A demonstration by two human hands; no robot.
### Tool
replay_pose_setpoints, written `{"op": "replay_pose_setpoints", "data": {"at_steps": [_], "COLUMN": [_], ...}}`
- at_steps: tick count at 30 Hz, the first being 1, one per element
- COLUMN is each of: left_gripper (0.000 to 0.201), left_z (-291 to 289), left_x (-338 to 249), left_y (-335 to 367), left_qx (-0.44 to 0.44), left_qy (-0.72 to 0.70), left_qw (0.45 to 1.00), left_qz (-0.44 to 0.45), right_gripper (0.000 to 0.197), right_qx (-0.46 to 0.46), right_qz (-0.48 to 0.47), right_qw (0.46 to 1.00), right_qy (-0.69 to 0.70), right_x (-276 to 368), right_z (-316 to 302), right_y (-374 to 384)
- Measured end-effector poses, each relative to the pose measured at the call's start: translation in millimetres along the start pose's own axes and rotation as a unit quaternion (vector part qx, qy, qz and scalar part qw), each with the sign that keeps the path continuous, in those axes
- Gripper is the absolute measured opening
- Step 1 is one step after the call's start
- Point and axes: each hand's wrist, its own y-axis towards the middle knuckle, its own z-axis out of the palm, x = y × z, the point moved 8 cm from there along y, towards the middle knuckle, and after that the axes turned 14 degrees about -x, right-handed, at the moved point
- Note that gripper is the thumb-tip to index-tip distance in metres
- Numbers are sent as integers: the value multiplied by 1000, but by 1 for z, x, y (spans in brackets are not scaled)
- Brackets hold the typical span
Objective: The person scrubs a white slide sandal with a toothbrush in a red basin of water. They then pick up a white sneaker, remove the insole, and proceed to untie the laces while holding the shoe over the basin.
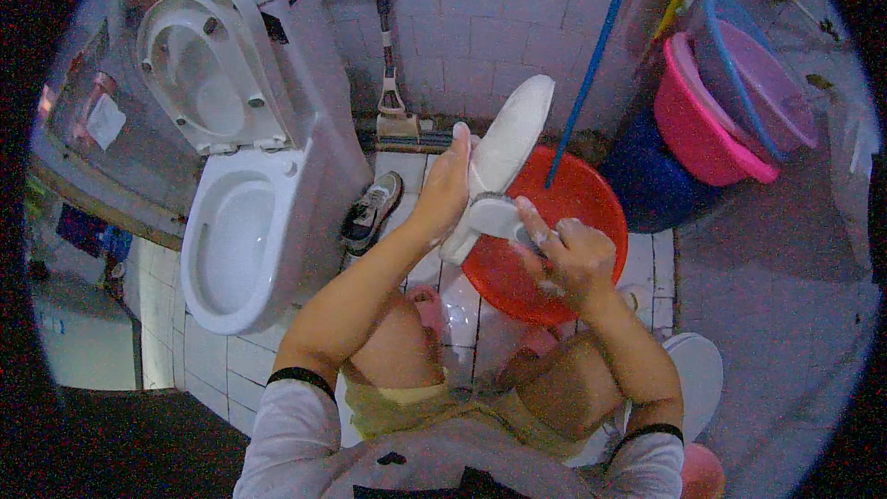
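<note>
My left hand (446,183) grips a white shoe (514,134) by its side, with the long, pale sole facing up and tilted toward the upper right. In my right hand (575,259) is a scrub brush (494,217) with a white back and grey grip. Its bristle edge lies against the lower part of the shoe. White suds cling to the fingers of both hands. Below the shoe and brush stands a red basin (610,222); its contents are mostly hidden by my right hand. A grey and dark sneaker (372,212) lies on the floor left of the basin.
A white toilet (294,259) with its lid raised stands at left. Behind are a long-handled floor tool (392,102) and a blue pole (591,65) reaching into the basin. At right, a pink basin (679,102) and others lean above a dark blue bucket (647,176).
</note>
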Motion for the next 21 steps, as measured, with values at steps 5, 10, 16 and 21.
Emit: {"op": "replay_pose_setpoints", "data": {"at_steps": [5,10,16,21], "left_gripper": [56,52,59,69], "left_z": [1,1,-9,-9], "left_x": [-16,-28,-4,7], "left_y": [-11,-11,6,8], "left_qx": [-8,28,0,26], "left_qy": [60,133,79,0], "left_qw": [996,970,984,995], "left_qz": [73,203,157,95], "right_gripper": [49,50,55,56], "right_qx": [-48,-162,-30,31], "right_qz": [67,154,104,49], "right_qw": [996,974,994,998], "right_qy": [-23,24,0,-10], "right_x": [-25,-49,-21,-5], "right_z": [-15,-18,3,6], "right_y": [16,31,16,17]}}
